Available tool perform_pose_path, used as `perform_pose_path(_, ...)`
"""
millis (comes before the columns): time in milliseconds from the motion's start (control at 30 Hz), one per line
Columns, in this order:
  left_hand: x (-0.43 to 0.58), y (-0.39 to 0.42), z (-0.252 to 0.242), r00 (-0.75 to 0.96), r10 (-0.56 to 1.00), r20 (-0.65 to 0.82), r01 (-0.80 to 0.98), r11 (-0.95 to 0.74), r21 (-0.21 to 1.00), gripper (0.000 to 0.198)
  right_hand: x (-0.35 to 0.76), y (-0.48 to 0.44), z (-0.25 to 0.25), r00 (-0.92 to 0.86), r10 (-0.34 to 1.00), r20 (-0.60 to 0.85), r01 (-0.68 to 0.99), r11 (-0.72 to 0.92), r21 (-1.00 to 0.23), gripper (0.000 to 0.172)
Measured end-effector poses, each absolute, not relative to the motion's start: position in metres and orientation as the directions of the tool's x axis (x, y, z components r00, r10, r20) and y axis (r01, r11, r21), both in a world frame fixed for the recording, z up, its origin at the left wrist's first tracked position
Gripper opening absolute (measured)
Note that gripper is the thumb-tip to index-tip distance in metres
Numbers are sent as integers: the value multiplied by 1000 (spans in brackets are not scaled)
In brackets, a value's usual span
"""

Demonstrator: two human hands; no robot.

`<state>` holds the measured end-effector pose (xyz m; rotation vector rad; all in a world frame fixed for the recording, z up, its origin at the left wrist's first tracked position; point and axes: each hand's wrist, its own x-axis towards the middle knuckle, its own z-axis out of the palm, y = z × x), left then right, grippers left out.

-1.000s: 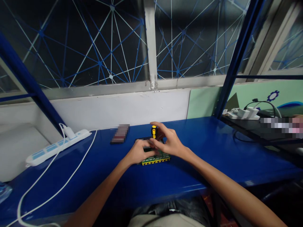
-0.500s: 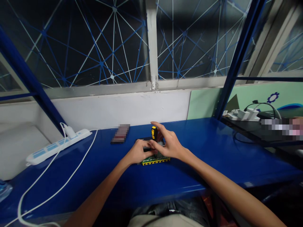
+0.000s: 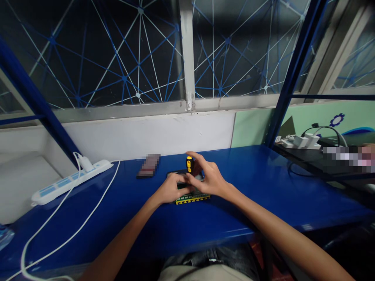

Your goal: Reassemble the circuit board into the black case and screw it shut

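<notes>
A small green circuit board (image 3: pixel 193 198) with a yellow-and-black striped front edge lies on the blue table (image 3: pixel 249 203). My left hand (image 3: pixel 171 189) rests on its left part, fingers curled down on it. My right hand (image 3: pixel 209 177) is closed round a short screwdriver with a yellow-and-black handle (image 3: pixel 190 164), held upright over the board. The screwdriver's tip is hidden behind my fingers.
A small blurred dark object (image 3: pixel 149 166) lies behind and left of the board. A white power strip (image 3: pixel 70 181) with a plugged-in charger and white cable (image 3: pixel 58 230) sits at the left. A black side table (image 3: pixel 322 160) with white chargers stands at the right.
The screwdriver handle has shifted slightly in my right hand's fingers; both hands stay over the board.
</notes>
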<state>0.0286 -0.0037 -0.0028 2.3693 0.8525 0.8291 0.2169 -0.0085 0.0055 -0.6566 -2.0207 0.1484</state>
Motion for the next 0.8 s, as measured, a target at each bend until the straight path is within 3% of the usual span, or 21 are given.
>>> perform_pose_path(800, 29, -2, -4, 599, 704, 382, 385, -671, 634, 11, 218, -9, 6, -380, 458, 804, 440, 854, -278, 56)
